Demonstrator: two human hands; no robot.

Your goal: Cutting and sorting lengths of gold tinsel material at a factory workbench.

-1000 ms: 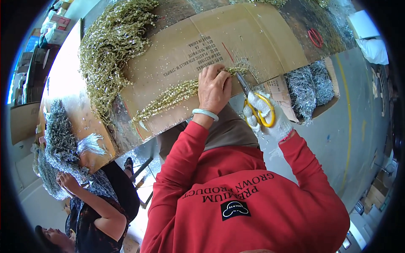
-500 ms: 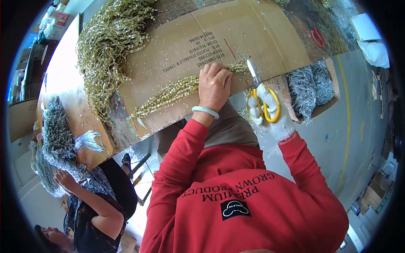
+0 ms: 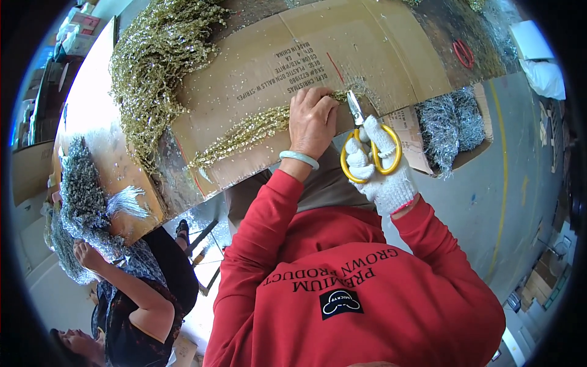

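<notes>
My left hand (image 3: 312, 121), bare with a pale bangle at the wrist, presses down on a gold glittery sprig (image 3: 244, 133) lying across a flattened cardboard sheet (image 3: 257, 67). My right hand (image 3: 382, 168), in a white knit glove, grips yellow-handled scissors (image 3: 367, 137). The scissor blades point up, right beside my left hand's fingers at the sprig's stem end. Both sleeves are red.
A big heap of gold glittery sprigs (image 3: 153, 61) lies at the upper left. A box of silver tinsel sprigs (image 3: 449, 122) sits at the right. Red scissors (image 3: 463, 53) lie farther back. Another person's hand (image 3: 85, 254) works on silver sprigs (image 3: 82, 196) at the lower left.
The scissors have moved up and left toward the sprig's stem end beside my left hand. My left hand stays on the sprig.
</notes>
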